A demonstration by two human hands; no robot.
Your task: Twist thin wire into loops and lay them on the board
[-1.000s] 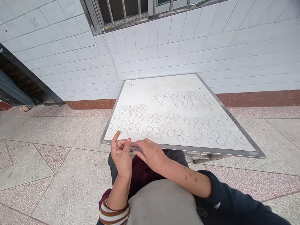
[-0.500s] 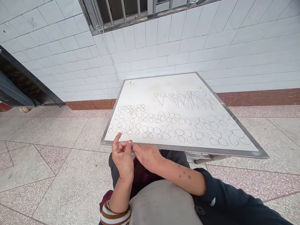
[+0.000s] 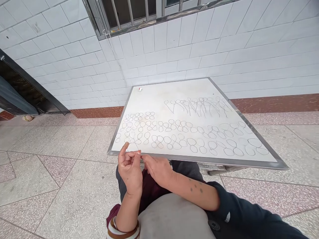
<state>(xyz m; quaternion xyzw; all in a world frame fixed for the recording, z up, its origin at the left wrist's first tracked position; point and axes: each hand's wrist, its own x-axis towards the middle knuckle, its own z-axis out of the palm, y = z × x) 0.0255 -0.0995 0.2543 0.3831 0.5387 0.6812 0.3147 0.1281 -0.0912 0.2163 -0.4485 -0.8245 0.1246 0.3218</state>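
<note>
The left hand pinches what seems a thin wire; the right hand, its grip unclear, meets it from the right, loops lying beyond on the surface.

Likely a porch or walkway alongside a building. White-tiled wall across far side, brown skirting at its foot. Metal-barred window above; dark doorway left; speckled terrazzo paving near.

Loops in rows on the table, fingers at its near edge; wall behind, window above
</note>
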